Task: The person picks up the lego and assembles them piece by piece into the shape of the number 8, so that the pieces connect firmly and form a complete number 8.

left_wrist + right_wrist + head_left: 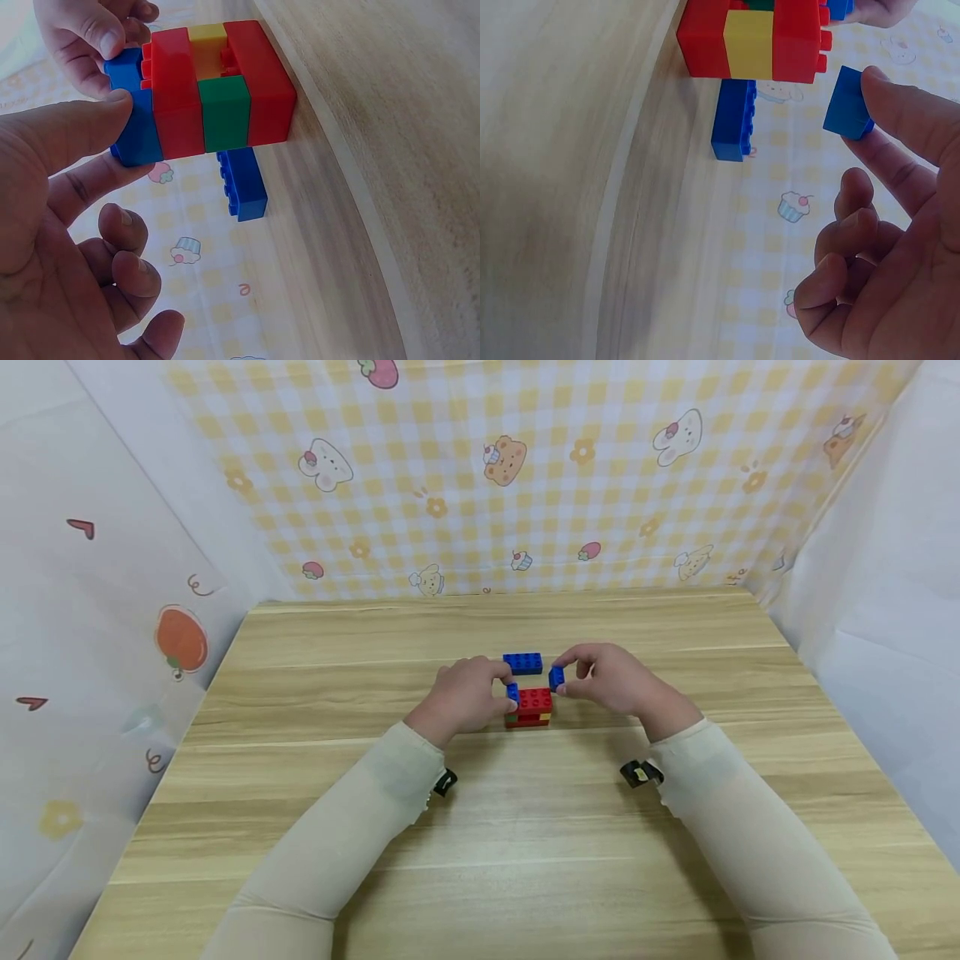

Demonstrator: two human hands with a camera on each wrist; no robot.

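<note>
A small stack of toy bricks stands on the table: a long red brick (266,82) at the bottom, a green brick (226,114) and a yellow brick (748,45) as short pillars, and another long red brick (536,697) across them. My left hand (471,693) pinches a small blue brick (142,135) between thumb and index finger, at the left end of the top red brick. My right hand (611,681) pinches a second small blue brick (847,103), held just right of the stack and apart from it. Both hands keep their other fingers loosely bent.
A longer blue brick (522,662) lies on the wooden table (540,827) behind the stack, studs up. Beyond the table's far edge hangs a yellow checked cloth (465,477). White cloth walls (82,635) flank both sides.
</note>
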